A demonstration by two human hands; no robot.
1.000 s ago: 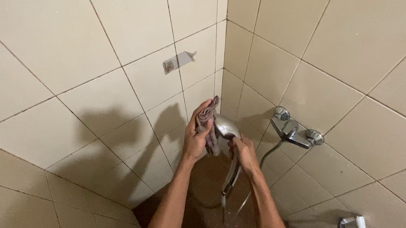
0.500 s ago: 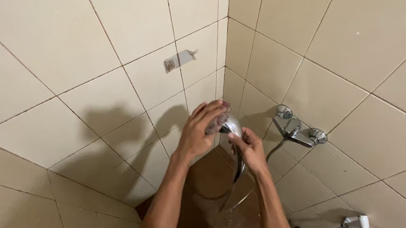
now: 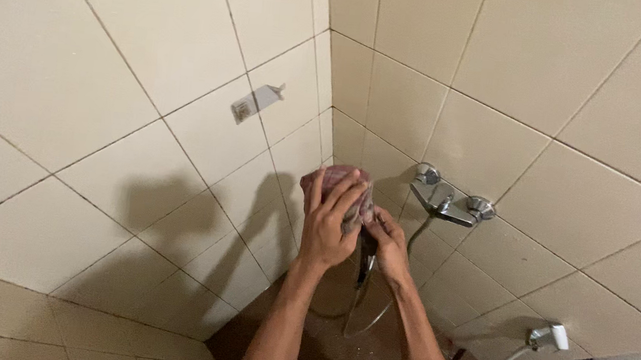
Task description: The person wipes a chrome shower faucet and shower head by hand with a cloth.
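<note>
1. Fingers point(image 3: 341, 192) of the left hand point(image 3: 330, 220) lie spread flat over a dull pinkish cloth point(image 3: 336, 180), pressing it down on the head of the hand shower, which is now wholly hidden under the fabric.
2. Half a second ago the chrome head showed beside that hand; a second ago the cloth was bunched up in the fist, off to one side. So the rag has been drawn across the metal, and the wiping looks to be on the head itself now.
3. Right hand point(image 3: 385, 237) sits just below and right of the cloth, its fingers curled closed about the shower handle point(image 3: 364, 264), steadying it upright. It has kept that hold through all three views.
4. Both hands are in the corner where the two tiled walls meet, a little higher against the tiles than before, though the camera has shifted too.
5. Below the handle a thin hose point(image 3: 369, 322) loops down over the dark wet floor point(image 3: 335, 354).
6. On the right wall, near the hands but apart from them, is the chrome mixer tap point(image 3: 447, 202) with its lever pointing out. Lower right, a small white spray nozzle point(image 3: 548, 336) hangs on its own hose.
7. Up on the left wall is a small grey bracket point(image 3: 257, 103), with nothing on it.
</note>
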